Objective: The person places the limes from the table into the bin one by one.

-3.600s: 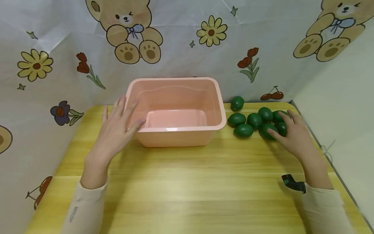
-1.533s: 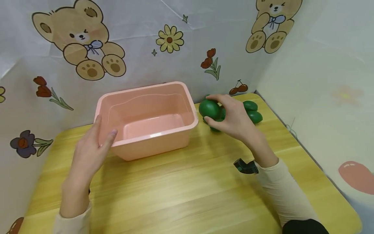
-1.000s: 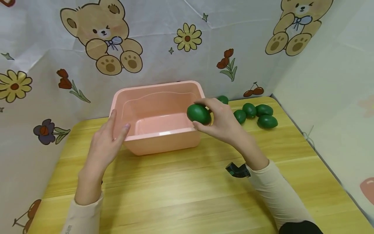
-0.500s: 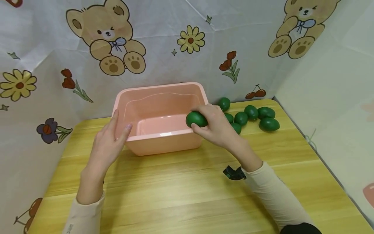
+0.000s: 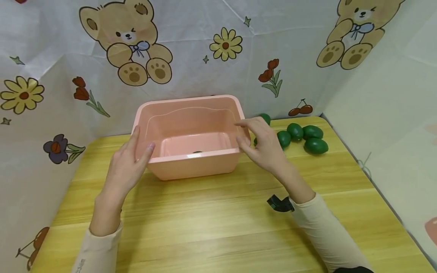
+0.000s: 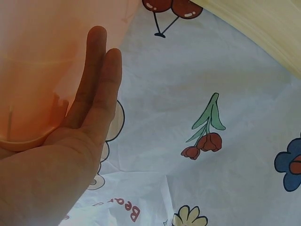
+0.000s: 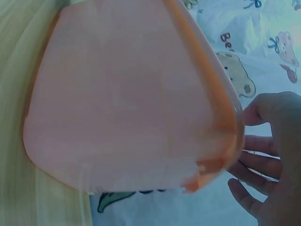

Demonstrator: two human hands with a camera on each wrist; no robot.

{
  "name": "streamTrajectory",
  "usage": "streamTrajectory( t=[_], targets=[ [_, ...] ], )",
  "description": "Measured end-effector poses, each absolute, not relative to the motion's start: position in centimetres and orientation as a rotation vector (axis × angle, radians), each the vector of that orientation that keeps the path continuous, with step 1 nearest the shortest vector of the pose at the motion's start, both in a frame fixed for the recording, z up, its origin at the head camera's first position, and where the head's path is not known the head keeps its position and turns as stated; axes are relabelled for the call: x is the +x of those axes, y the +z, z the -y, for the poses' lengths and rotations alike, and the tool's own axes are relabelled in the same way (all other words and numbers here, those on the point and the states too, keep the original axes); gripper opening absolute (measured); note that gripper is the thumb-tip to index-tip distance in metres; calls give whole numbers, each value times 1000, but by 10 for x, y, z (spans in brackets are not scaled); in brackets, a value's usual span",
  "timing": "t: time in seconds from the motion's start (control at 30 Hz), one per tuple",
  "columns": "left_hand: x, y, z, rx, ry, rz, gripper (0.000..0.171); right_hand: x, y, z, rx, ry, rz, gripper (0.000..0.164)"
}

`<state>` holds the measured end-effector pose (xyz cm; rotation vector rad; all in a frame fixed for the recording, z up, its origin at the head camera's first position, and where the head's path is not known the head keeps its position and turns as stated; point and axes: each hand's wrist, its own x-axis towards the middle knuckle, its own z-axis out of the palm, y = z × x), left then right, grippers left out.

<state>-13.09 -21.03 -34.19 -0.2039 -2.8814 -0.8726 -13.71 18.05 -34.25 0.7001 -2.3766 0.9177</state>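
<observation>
A pink plastic tub (image 5: 194, 165) stands on the wooden table near the back wall. My left hand (image 5: 124, 167) rests at its left side, fingers straight along the outer wall and thumb over the inside; the left wrist view shows the straight fingers (image 6: 106, 80) beside the wall. My right hand (image 5: 264, 148) is at the right rim with loosely bent fingers and nothing in them. Only the top of one dark green lime (image 5: 197, 152) shows above the tub's front rim. Several more limes, such as this lime (image 5: 315, 146), lie right of the tub, some partly hidden by my right hand.
A white sheet (image 5: 191, 72) printed with bears and flowers hangs behind the table (image 5: 205, 220). A pale wall (image 5: 385, 102) runs along the table's right edge. A small black device (image 5: 280, 203) sits at my right wrist.
My right hand took a lime from the group, carried it left over the tub and let it go inside. It has since moved back to the right rim. The left hand stays at the tub.
</observation>
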Motion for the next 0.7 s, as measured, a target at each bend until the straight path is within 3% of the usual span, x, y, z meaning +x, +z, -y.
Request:
streamTrajectory(
  t=[0.33, 0.7],
  targets=[
    [-132, -345, 207, -194, -912, 2810, 78, -137, -343, -239, 457, 852, 2423, 37],
    [-132, -346, 207, -192, -927, 2810, 77, -141, -378, -337, 142, 844, 2554, 36]
  ],
)
